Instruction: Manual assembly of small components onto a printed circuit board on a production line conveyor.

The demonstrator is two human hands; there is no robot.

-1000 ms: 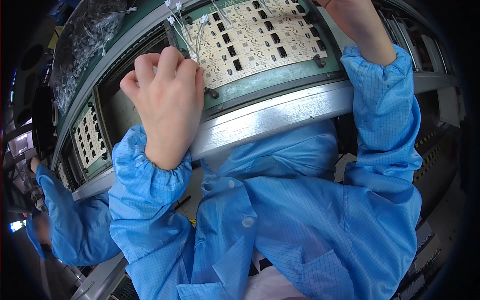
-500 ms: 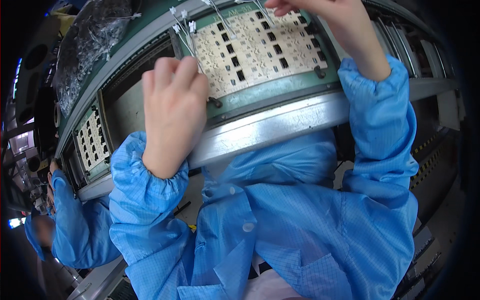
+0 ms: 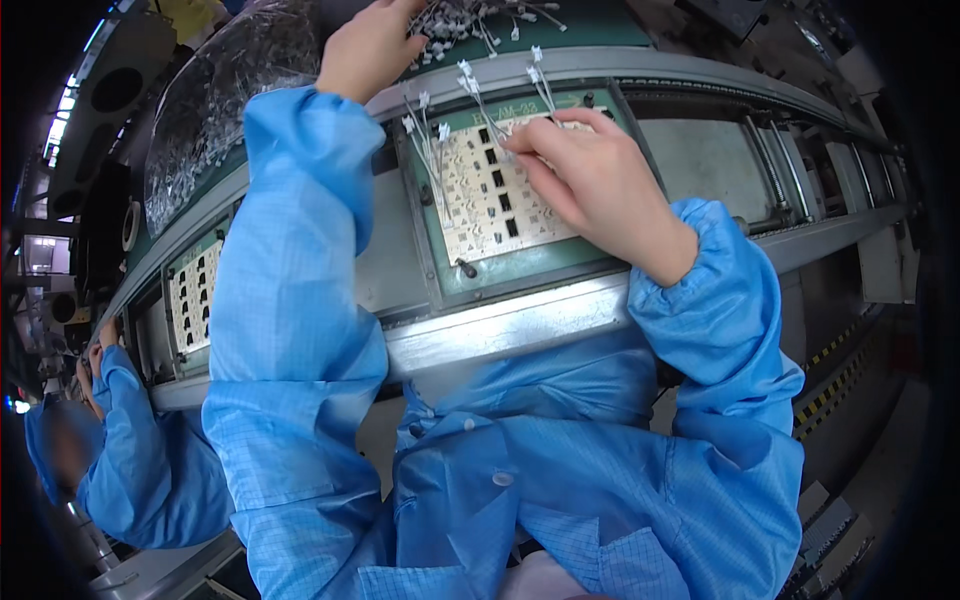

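Note:
My right hand [image 3: 605,185] is over the pale circuit board panel [image 3: 470,215], which lies in a green carrier [image 3: 490,285]. Its thumb and forefinger pinch a thin wire lead with a white connector [image 3: 468,78] near the panel's far half. More such leads lean on the panel: one group at its left side [image 3: 437,165], another by its far edge [image 3: 540,78]. Up at the far left, my left hand [image 3: 370,50] reaches to a heap of white-ended wire leads [image 3: 455,25]. Its thumb is apart from the fingers, whose tips are partly cut off by the picture's edge.
A metal rail [image 3: 510,325] runs along the near side of the line. Clear plastic bags [image 3: 225,95] lie at the far left. Another carrier with a panel [image 3: 193,300] stands farther left, beside a person in a blue smock [image 3: 150,460]. Metal rods [image 3: 770,170] are at right.
My left hand has left the panel's left side and moved out to the wire heap. My right hand has come down onto the panel and now pinches a lead. The view has shifted.

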